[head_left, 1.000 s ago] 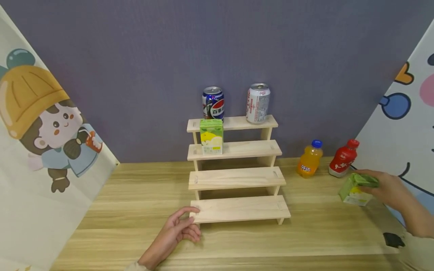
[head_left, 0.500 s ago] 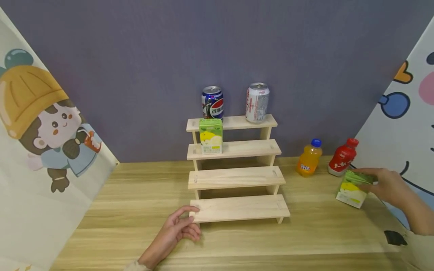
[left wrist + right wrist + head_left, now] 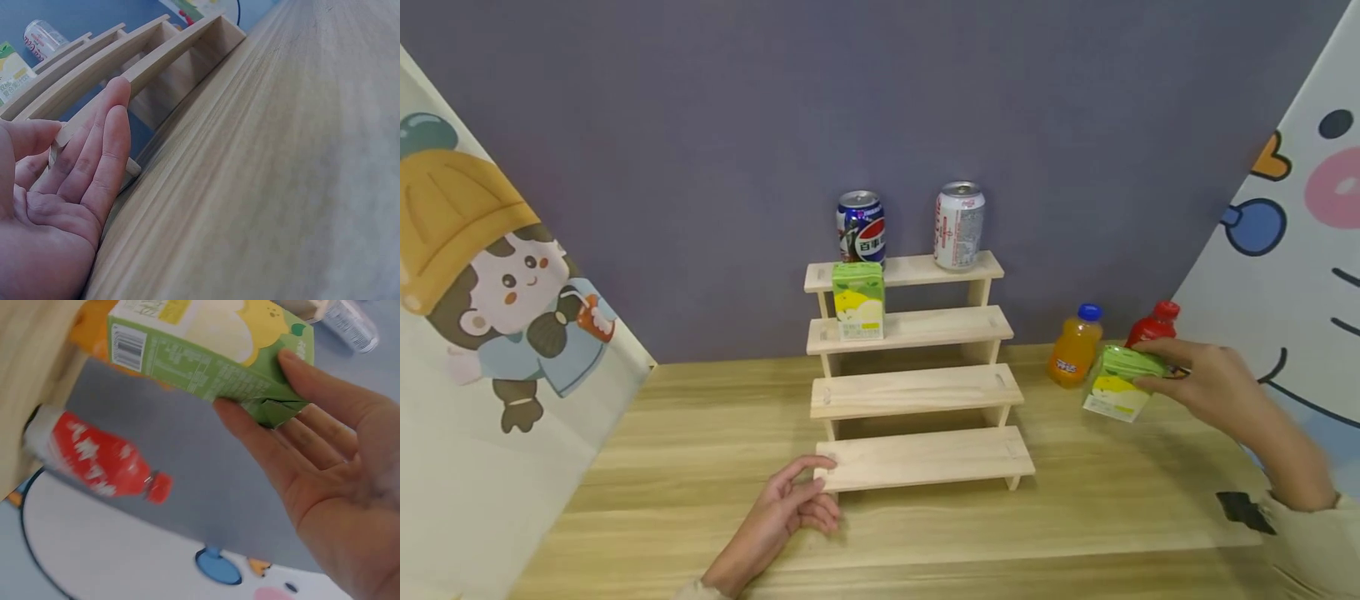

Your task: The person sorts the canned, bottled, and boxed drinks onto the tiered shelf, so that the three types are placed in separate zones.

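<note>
My right hand (image 3: pixel 1213 385) pinches the top end of a green juice box (image 3: pixel 1114 393) with a yellow fruit print, thumb on one face and fingers on another. The box is tilted and overlaps the red bottle (image 3: pixel 1157 323) in the head view. In the right wrist view, a barcode shows on the juice box's (image 3: pixel 187 362) bottom end. At the front of a four-step wooden display stand (image 3: pixel 925 460), my left hand (image 3: pixel 786 510) pinches the left end of the lowest step between thumb and index finger. The other left fingers (image 3: pixel 112 147) extend below that step.
A matching juice box (image 3: pixel 859 308) stands on the second step from the top. A blue cola can (image 3: pixel 861 229) and a white can (image 3: pixel 959 225) are on the top step. Right of the stand is an orange soda bottle (image 3: pixel 1075 350); a grey wall (image 3: pixel 715 208) rises behind.
My right hand has carried the juice box left and away from me, from the far right toward the orange bottle. The left hand stays on the step; the head view has shifted slightly.
</note>
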`<action>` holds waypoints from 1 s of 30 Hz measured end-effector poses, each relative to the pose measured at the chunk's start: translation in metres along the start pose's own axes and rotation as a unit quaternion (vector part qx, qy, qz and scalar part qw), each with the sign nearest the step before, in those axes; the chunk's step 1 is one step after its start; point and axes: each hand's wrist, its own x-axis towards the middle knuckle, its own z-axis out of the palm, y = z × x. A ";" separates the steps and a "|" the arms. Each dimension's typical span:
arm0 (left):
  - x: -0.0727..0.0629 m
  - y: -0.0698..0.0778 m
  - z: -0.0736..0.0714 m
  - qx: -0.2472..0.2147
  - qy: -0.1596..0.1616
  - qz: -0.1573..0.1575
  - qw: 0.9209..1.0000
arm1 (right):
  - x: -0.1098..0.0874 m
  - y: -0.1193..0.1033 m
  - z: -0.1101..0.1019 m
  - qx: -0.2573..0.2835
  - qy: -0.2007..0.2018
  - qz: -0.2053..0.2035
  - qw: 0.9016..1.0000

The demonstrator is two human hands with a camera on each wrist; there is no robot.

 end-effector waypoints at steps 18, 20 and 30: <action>-0.002 -0.001 -0.001 -0.002 0.007 -0.007 1.000 | 0.040 -0.060 -0.013 0.053 0.046 -0.053 0.996; -0.001 -0.001 0.000 0.001 0.014 -0.012 1.000 | 0.043 -0.065 -0.016 0.058 0.049 -0.056 0.996; 0.000 -0.002 -0.001 -0.002 0.024 -0.017 1.000 | 0.072 -0.090 -0.021 0.082 0.073 -0.102 0.989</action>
